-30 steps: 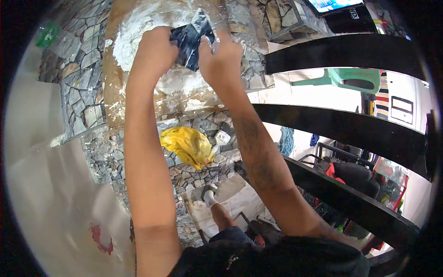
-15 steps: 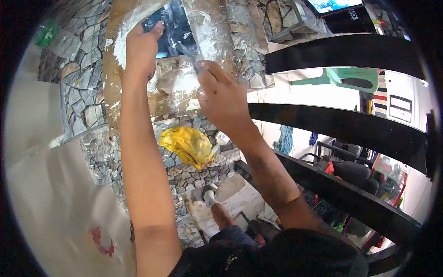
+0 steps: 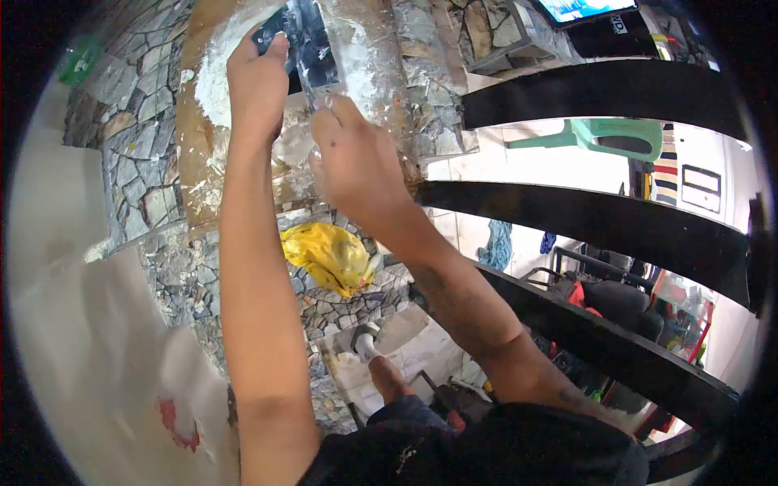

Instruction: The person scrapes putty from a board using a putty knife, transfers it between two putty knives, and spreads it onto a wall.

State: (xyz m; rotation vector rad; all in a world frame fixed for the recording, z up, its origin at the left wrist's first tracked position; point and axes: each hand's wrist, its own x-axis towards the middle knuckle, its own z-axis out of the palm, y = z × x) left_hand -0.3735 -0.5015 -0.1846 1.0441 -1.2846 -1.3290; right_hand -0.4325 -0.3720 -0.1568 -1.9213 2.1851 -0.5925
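My left hand (image 3: 259, 85) grips the edge of a dark flat plate (image 3: 271, 34), with the thumb on its face. White smears mark the plate. My right hand (image 3: 352, 150) is closed around the handle of a broad putty knife (image 3: 318, 61), whose blade lies over the plate. Most of the handle is hidden in the fingers. Beneath both hands is a brown board (image 3: 198, 154) spread with white powder or paste (image 3: 215, 89).
A yellow plastic bag (image 3: 332, 255) lies on the stone-patterned surface (image 3: 146, 174) below the board. Black rails (image 3: 600, 215) cross the right side, with a green plastic chair (image 3: 620, 138) beyond. A lit screen (image 3: 587, 8) is at the top right.
My right hand has moved left and slightly up, and the knife blade now overlaps more of the plate. My left hand has shifted slightly right.
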